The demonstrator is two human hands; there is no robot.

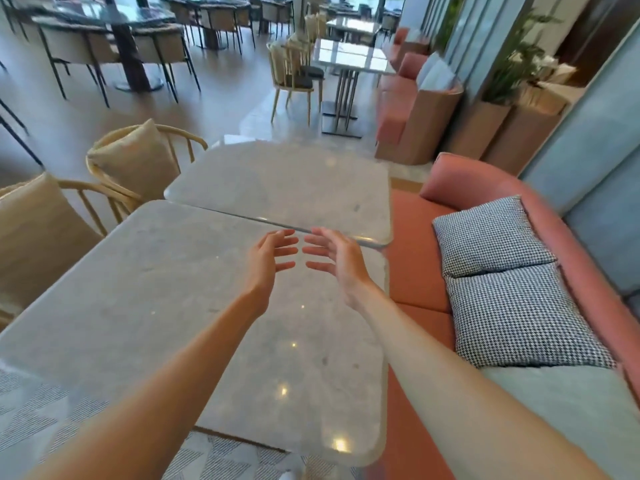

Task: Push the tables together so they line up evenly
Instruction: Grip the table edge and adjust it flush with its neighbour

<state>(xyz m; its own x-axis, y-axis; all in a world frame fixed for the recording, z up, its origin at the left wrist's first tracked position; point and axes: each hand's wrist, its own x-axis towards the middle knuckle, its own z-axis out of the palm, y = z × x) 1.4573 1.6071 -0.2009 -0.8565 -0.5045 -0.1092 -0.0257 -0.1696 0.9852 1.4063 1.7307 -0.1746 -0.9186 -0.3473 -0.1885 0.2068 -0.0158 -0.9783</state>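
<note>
Two grey marble tables stand edge to edge. The near table (pixel 145 306) fills the lower middle; the far table (pixel 287 181) lies beyond it and sits shifted to the right, so their side edges do not match. A thin seam runs between them. My left hand (pixel 270 258) and my right hand (pixel 334 259) hover over the near table's far right part, close to the seam. Both hands face each other with fingers spread, holding nothing, and neither clearly touches a tabletop.
A pink bench sofa (pixel 429 282) with two houndstooth cushions (pixel 498 244) runs along the right of both tables. Two wooden chairs with beige cushions (pixel 135 157) stand at the left. More tables and chairs (pixel 349 60) stand farther back.
</note>
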